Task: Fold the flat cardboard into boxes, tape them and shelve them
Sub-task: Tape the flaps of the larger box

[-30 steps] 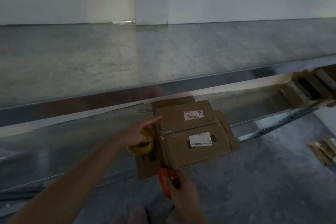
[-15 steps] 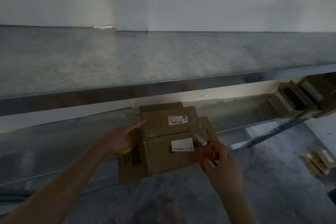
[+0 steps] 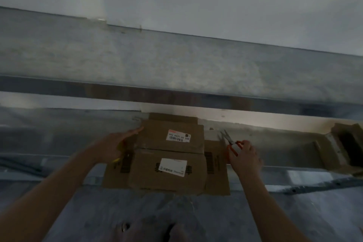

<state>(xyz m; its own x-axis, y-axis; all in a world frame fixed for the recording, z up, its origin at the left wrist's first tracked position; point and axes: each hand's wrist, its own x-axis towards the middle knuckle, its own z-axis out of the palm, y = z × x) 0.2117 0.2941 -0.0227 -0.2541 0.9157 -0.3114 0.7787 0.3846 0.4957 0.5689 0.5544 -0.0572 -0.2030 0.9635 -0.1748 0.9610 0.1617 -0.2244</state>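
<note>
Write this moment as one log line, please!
left hand: holds yellow tape roll, fingertip on box | right hand: pinches orange scissors beside box | box: flaps closed, on lower shelf

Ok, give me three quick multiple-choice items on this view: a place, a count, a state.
1. Where are the scissors relative to the box? A left of it; B right of it; C on top.
2. How many white labels are on the box's top? A one; B two; C three.
3. The box's top flaps are: A folded shut; B standing upright; C torn off.
B: the right hand holds them right of the box. B: two labels show. A: the flaps meet at a middle seam; the left hand, holding the tape roll, touches its edge.
</note>
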